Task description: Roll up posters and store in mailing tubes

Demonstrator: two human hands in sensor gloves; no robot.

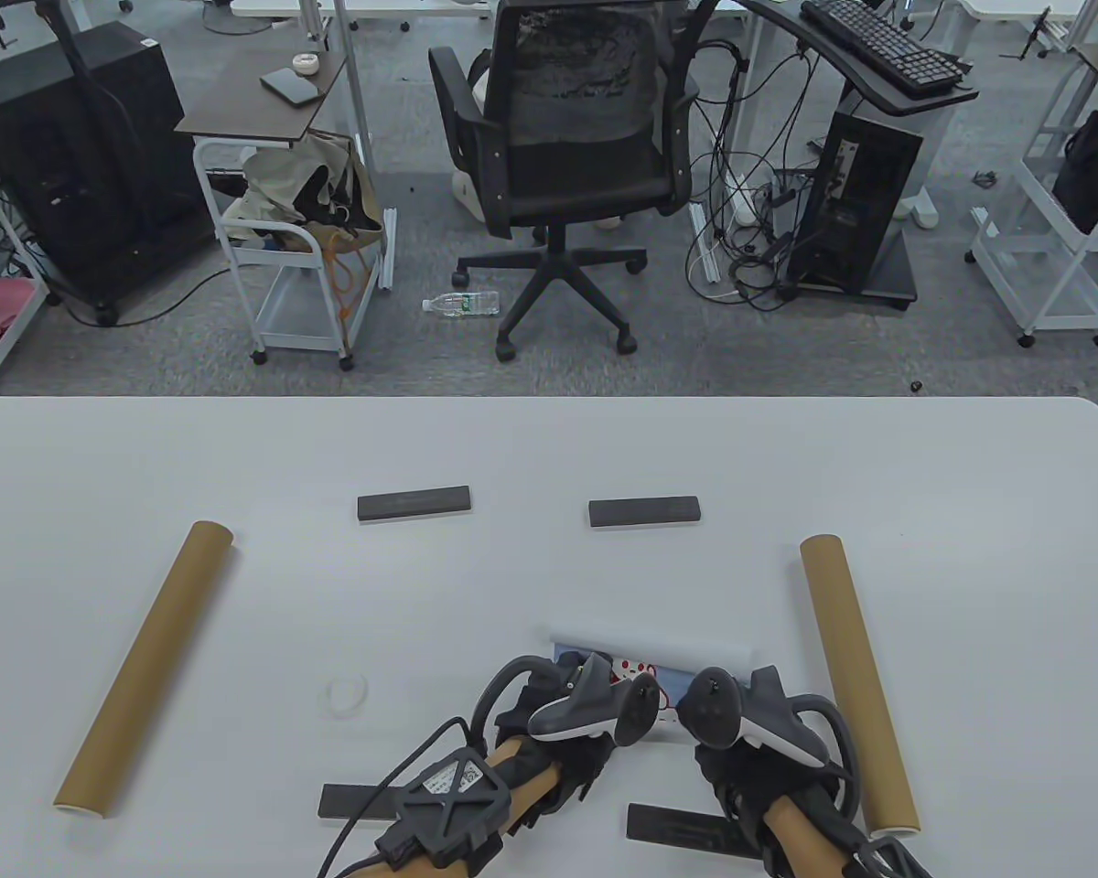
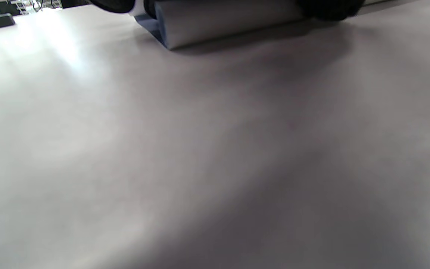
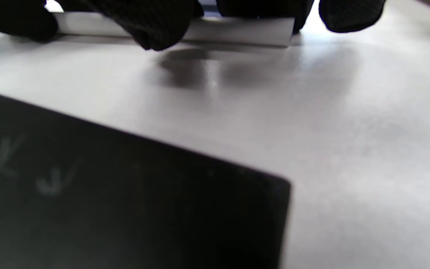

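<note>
While your left hand (image 1: 563, 732) and right hand (image 1: 741, 741) press side by side on the partly rolled poster (image 1: 650, 651), a mailing tube (image 1: 855, 681) lies just right of your right hand

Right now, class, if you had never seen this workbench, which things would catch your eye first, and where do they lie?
Two gloved hands, the left hand and right hand, rest on a partly rolled poster at the table's near middle. A brown mailing tube lies slanted on the left and a second mailing tube on the right. Four dark flat weights sit around the poster, such as the far-left weight.
</note>
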